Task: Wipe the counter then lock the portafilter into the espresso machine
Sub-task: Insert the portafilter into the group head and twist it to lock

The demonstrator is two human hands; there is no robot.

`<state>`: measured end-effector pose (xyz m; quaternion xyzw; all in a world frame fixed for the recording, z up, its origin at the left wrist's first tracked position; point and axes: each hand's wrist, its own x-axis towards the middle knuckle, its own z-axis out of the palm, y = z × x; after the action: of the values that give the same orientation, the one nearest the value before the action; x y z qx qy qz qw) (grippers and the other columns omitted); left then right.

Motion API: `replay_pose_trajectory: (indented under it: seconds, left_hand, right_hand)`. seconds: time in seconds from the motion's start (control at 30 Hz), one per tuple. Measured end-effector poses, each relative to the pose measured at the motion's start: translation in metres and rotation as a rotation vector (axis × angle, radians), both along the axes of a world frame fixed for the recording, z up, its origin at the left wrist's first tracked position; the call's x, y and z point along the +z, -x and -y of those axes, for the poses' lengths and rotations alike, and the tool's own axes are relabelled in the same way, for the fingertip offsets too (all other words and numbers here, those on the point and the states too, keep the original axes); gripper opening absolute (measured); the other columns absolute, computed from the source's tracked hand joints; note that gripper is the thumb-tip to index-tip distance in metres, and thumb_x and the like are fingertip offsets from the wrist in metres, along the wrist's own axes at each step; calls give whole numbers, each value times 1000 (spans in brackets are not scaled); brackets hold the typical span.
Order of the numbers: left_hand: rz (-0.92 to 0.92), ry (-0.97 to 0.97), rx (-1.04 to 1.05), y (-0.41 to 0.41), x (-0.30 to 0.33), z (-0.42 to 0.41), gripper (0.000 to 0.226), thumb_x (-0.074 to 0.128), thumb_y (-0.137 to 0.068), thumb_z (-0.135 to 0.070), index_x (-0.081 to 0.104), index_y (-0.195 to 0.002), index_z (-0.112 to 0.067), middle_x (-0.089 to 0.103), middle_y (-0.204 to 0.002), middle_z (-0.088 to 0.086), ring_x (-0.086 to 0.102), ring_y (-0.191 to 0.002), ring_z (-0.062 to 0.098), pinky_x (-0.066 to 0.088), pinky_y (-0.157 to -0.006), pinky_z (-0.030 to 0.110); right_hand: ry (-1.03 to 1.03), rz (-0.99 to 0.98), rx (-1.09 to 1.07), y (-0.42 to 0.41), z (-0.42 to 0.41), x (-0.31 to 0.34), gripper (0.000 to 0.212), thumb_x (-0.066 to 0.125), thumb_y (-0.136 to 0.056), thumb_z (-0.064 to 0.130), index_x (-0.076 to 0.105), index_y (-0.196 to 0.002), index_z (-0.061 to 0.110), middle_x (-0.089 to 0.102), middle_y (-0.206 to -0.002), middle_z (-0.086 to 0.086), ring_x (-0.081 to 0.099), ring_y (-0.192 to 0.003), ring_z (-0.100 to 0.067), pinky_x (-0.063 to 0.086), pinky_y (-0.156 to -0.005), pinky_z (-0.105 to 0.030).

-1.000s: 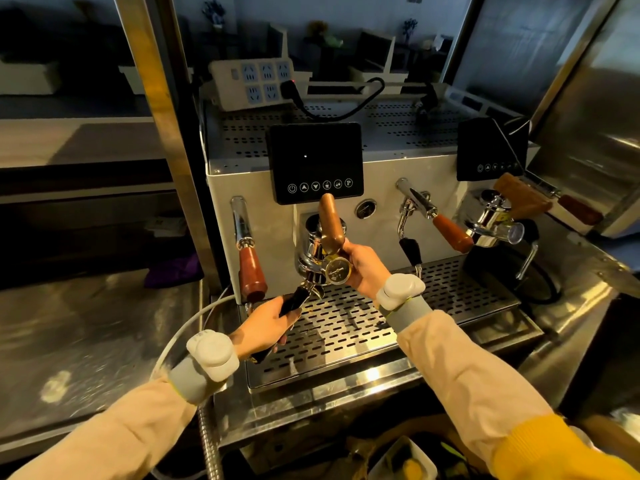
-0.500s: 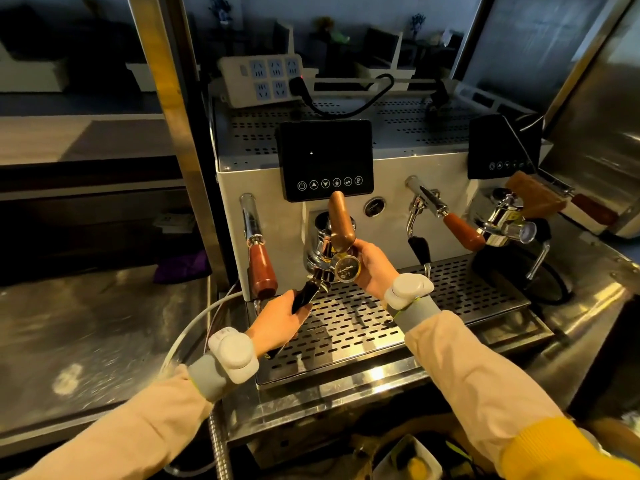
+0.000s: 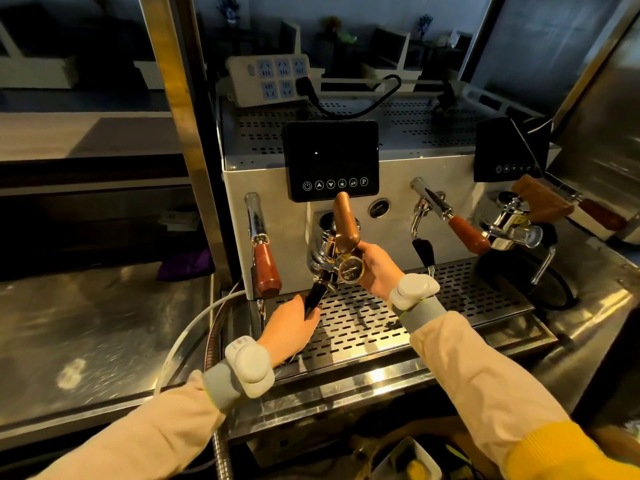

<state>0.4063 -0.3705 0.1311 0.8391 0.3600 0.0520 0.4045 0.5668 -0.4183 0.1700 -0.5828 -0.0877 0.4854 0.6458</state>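
Note:
The white espresso machine fills the middle of the view. The portafilter sits under the left chrome group head, its black handle pointing down and toward me. My left hand is shut on that handle. My right hand is against the right side of the group head, beside the brass pressure gauge and below the wooden lever; its fingers are hidden, so its grip is unclear.
Perforated drip tray below the group head. Wood-handled steam wand at left, another at right. A second group head far right. Steel counter to the left, with a purple cloth at its back. Power strip on top.
The portafilter handle in my left hand has swung a little to the right under the group head. The view has shifted slightly; my right hand stays at the group head.

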Motion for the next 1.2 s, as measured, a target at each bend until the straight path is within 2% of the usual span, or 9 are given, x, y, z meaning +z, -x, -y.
replay_pose_trajectory:
  seconds: [0.1,0.2,0.27,0.4,0.47,0.6,0.8,1.0,1.2]
  left_hand:
    - [-4,-11,-7,2,-2,-2,27,44,-91,-29,50,-107,-8,66,-95,18,65,-80,32,47,-64,33]
    - [-27,-28,-42,3,-1,-11,27,45,-91,-30,49,-105,-8,60,-77,7,57,-62,20,43,-55,29]
    - [-53,-50,-83,3,-1,-19,24,46,-91,-30,48,-98,-8,51,-64,-2,51,-55,15,39,-50,26]
    - [-86,-54,-102,5,1,-32,24,56,-85,-35,42,-93,-18,47,-68,-6,50,-52,9,37,-35,13]
    - [-76,-20,-108,6,0,-32,24,57,-84,-32,45,-97,-15,49,-72,-5,51,-54,8,37,-33,10]
    - [-46,-30,-139,4,-2,-27,25,53,-87,-21,47,-106,-6,56,-87,7,51,-62,13,38,-50,18]
    - [-60,12,-144,3,0,-28,18,51,-88,-18,46,-102,-8,51,-73,-2,50,-55,9,37,-47,17]
    - [-73,35,-147,3,3,-26,13,50,-88,-18,39,-93,-17,50,-69,-3,51,-47,9,38,-36,14]
    - [-76,30,-135,3,4,-27,12,51,-88,-18,40,-91,-16,49,-70,-3,51,-47,10,39,-34,13]
  right_hand:
    - [4,-26,-10,0,0,1,25,33,-99,26,53,-96,13,61,-81,-5,60,-71,-14,51,-56,-28]
    - [-20,-48,2,0,2,-1,27,32,-99,28,54,-95,14,62,-79,-3,61,-71,-13,51,-55,-26]
    - [-36,-75,8,1,3,-2,29,32,-99,31,55,-92,14,66,-70,-1,60,-69,-12,52,-55,-24]
    - [-36,-106,7,3,2,-2,32,33,-97,34,57,-87,15,67,-50,3,61,-57,-9,52,-47,-16]
    - [-17,-82,4,3,0,-2,30,34,-97,33,56,-88,15,67,-53,2,60,-61,-10,51,-49,-19]
    - [16,6,-26,3,-3,-2,27,35,-98,31,55,-101,13,60,-75,-4,58,-68,-13,49,-55,-26]
    - [-13,-9,-17,5,1,-1,30,35,-98,32,53,-110,11,59,-76,-3,58,-66,-12,50,-45,-20]
    - [-45,-27,-16,7,3,2,27,32,-99,30,54,-92,16,59,-77,-3,58,-69,-13,52,-45,-19]
    - [-38,10,23,3,5,-1,28,32,-100,32,54,-95,15,61,-79,-4,59,-73,-14,52,-55,-26]
